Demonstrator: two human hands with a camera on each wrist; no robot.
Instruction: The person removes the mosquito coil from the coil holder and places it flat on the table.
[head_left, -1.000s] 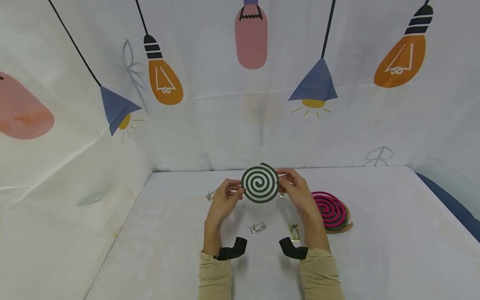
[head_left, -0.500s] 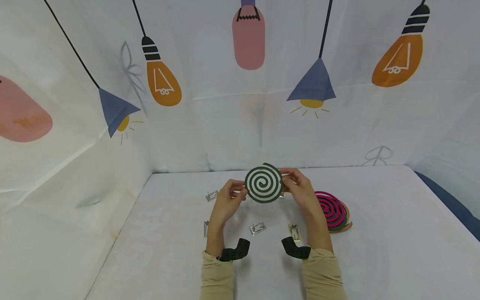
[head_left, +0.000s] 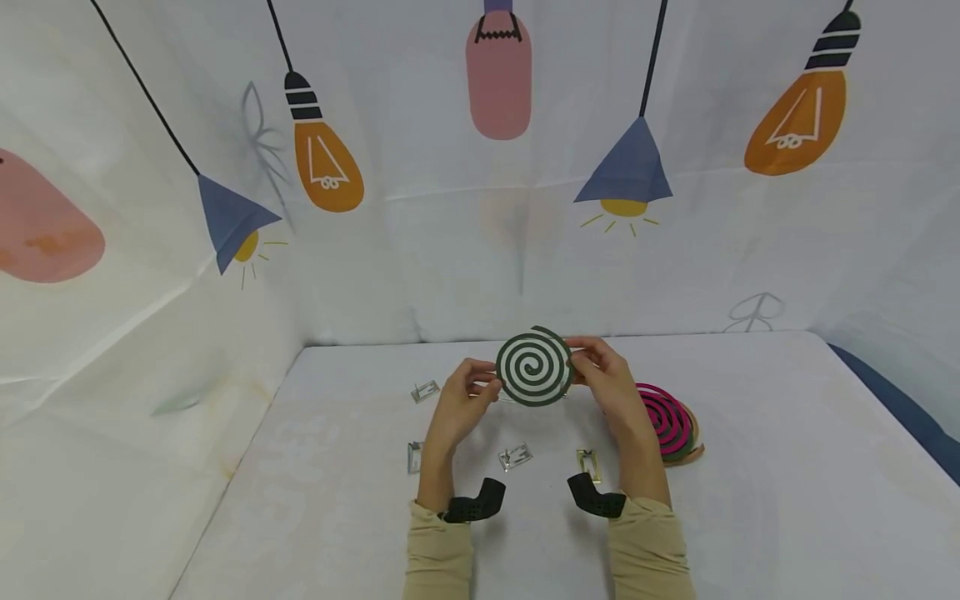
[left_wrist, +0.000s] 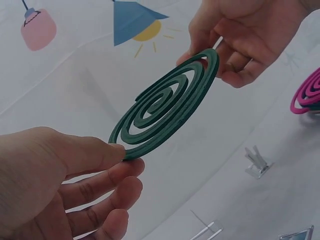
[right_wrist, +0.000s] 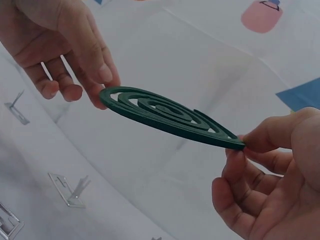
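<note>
A dark green mosquito coil [head_left: 534, 367] is held up above the table, its spiral face turned toward the head camera. My left hand [head_left: 463, 408] pinches its left rim between thumb and index finger. On the opposite rim, my right hand [head_left: 611, 387] pinches it the same way. In the left wrist view the coil [left_wrist: 160, 107] appears slanted, with a thumb on its near edge. The right wrist view shows the coil [right_wrist: 170, 117] almost edge-on, spanning the space between both hands.
A stack of coils [head_left: 667, 423], pink on top with green and tan below, lies right of my right forearm. Several small metal stands lie about the white table [head_left: 337, 483], including a silver one [head_left: 515, 456] and a gold one [head_left: 588, 465]. A printed cloth [head_left: 450, 250] hangs behind.
Both hands have shifted slightly to the right with the coil between them. Metal stands left of my left hand and forearm show more fully now.
</note>
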